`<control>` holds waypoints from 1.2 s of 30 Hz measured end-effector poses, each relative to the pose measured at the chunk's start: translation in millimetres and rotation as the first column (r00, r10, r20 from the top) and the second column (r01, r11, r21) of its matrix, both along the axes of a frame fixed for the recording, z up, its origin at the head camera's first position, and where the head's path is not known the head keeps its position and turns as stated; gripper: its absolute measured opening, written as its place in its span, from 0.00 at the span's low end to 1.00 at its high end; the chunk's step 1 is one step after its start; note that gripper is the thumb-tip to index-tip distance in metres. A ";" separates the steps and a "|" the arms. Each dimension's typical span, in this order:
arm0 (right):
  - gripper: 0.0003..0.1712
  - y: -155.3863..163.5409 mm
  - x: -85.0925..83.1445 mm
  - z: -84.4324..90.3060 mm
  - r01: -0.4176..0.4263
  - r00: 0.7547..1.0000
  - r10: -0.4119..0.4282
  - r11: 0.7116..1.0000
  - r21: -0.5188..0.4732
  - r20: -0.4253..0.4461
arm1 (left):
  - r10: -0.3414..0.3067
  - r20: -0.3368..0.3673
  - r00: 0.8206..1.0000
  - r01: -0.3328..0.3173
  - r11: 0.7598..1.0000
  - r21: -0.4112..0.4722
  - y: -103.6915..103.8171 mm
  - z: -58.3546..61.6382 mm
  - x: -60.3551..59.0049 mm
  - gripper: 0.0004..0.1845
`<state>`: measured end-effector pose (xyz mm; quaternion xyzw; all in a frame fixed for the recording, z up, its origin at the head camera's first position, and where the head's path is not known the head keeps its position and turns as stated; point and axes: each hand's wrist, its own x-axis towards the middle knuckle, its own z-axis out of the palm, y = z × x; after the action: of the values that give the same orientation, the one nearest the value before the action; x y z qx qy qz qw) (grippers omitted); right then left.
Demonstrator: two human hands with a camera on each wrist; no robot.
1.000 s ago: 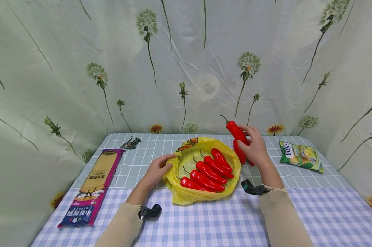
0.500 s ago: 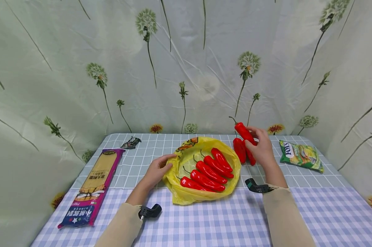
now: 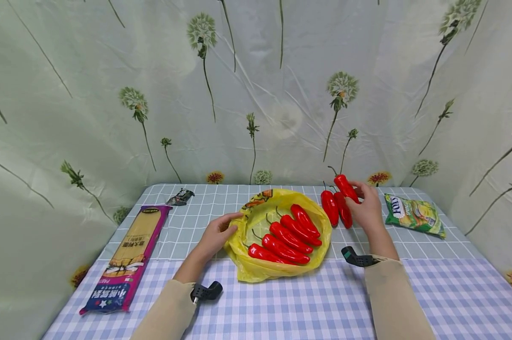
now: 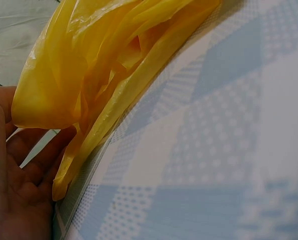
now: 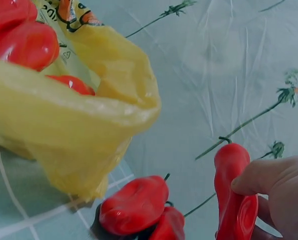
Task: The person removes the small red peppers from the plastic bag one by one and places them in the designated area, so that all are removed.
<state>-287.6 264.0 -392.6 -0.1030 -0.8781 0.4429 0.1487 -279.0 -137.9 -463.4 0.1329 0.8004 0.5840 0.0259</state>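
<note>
In the head view a yellow plastic bag [image 3: 260, 271] lies with its mouth rolled wide, and several glossy red peppers [image 3: 291, 237] lie side by side in it. My left hand [image 3: 215, 236] holds the bag's left rim. In the left wrist view its fingers [image 4: 26, 155] curve against the yellow folds, partly hidden behind them. My right hand [image 3: 368, 206] grips another red pepper [image 3: 345, 187], stem up and tilted. Thumb and fingers pinch its side in the right wrist view. Two more red peppers [image 3: 330, 207] lie close by, right of the bag.
At the left lies a long pack of pasta [image 3: 130, 250], with a small crumpled black wrapper [image 3: 181, 196] beyond it. A green Fox's candy bag [image 3: 414, 216] lies at the right. Behind the table hangs a curtain [image 3: 281, 94] with dandelion prints.
My right hand has moved right and down with its pepper, from over the two loose peppers to beside them, so both now show. My left hand and the bag have stayed put.
</note>
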 end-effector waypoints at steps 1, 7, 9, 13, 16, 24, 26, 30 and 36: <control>0.35 1.1 -0.3 -1.4 0.010 1.000 -0.010 1.000 -0.012 0.011 | 0.001 0.001 1.000 -0.001 1.000 -0.001 -0.1 0.0 0.0 0.19; 0.32 8.3 -2.6 -10.6 0.047 0.998 -0.046 0.998 -0.035 0.040 | 0.002 0.005 1.000 -0.002 1.000 -0.003 -0.7 -1.2 -0.7 0.19; 0.30 10.2 -3.6 -14.2 0.060 0.997 -0.059 0.998 -0.028 0.043 | -0.002 0.002 1.000 0.002 1.000 -0.001 -0.8 -1.4 -0.7 0.19; 0.26 13.3 -5.2 -21.0 0.083 0.995 -0.083 0.997 -0.002 0.062 | -0.010 -0.002 1.000 0.010 1.000 0.003 -1.1 -1.5 -0.8 0.19; 0.24 15.7 -6.4 -26.0 0.091 0.993 -0.093 0.996 0.020 0.069 | -0.011 -0.007 1.000 0.011 1.000 0.002 -1.5 -2.2 -1.5 0.19; 0.22 19.0 -6.4 -34.6 0.111 0.991 -0.114 0.993 0.041 0.072 | -0.007 0.000 1.000 0.007 1.000 0.001 -0.8 -1.3 -0.8 0.19; 0.23 19.3 -6.8 -36.5 0.106 0.990 -0.109 0.994 0.041 0.088 | -0.012 0.003 1.000 0.012 1.000 -0.005 0.5 6.2 4.4 0.19; 0.24 19.9 -7.3 -38.1 0.091 0.989 -0.095 0.995 0.037 0.111 | -0.019 0.017 1.000 0.019 1.000 -0.008 2.3 15.6 10.2 0.20; 0.26 21.2 -7.7 -37.6 0.049 0.988 -0.053 0.998 0.034 0.146 | -0.005 0.001 1.000 0.005 1.000 -0.004 0.2 -1.8 -1.0 0.20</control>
<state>-295.4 285.2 -430.2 -0.1556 -0.8904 0.4168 0.0966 -280.0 -137.7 -465.2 0.1344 0.8013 0.5823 0.0281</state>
